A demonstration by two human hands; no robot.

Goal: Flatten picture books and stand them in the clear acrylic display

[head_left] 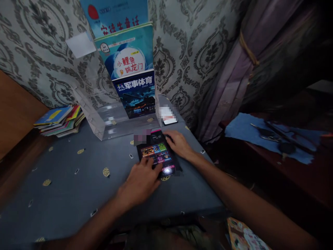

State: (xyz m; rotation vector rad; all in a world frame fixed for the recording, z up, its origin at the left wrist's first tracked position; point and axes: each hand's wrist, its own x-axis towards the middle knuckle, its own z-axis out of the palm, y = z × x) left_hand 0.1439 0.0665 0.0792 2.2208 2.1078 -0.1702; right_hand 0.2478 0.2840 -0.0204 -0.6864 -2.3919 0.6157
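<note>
A dark book (pixel 158 150) with rows of small colourful pictures on its cover lies flat on the patterned grey tablecloth (pixel 85 194). Light glares off its lower part, and blurred patches hide bits of its edges. My left hand (pixel 142 177) rests over the lower left of the cover, fingers apart and thumb on the pictures. At the upper right edge, my right hand (pixel 178 142) touches the book with its fingers stretched forward. Just behind stands a clear plastic rack (pixel 100 126) holding a dark blue book (pixel 139 95), a teal book (pixel 130 52) and a blue book (pixel 117 15).
A stack of thin books (pixel 61 119) lies at the table's back left. Behind the right hand is a phone-like object (pixel 169 116), partly blurred. To the right, a dark red surface (pixel 314 177) carries a blue cloth (pixel 241 130) and metal tools. An orange book (pixel 244 236) shows below the table.
</note>
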